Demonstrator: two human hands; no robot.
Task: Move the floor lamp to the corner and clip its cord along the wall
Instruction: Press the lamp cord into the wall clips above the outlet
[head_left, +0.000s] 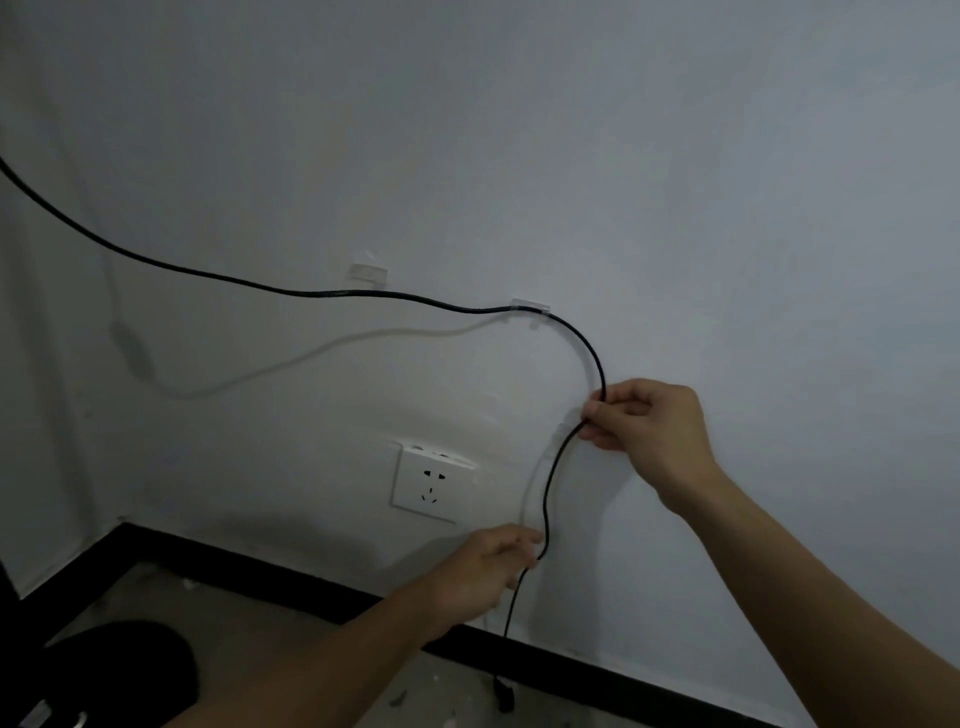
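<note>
Against wall (675, 182), cord (582, 340) between both hands (644, 421).

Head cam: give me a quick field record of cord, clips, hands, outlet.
cord: black cord, runs from upper left along the wall, loops down to the floor
left clip: clear, cord passes just below it, not seated
right clip: clear, cord through it
right hand: pinching cord below right clip
left hand: gripping cord lower down
outlet: white, nothing plugged in

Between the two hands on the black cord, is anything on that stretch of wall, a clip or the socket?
Head view: only the cord spans left hand and right hand; the socket sits left of it.
</note>
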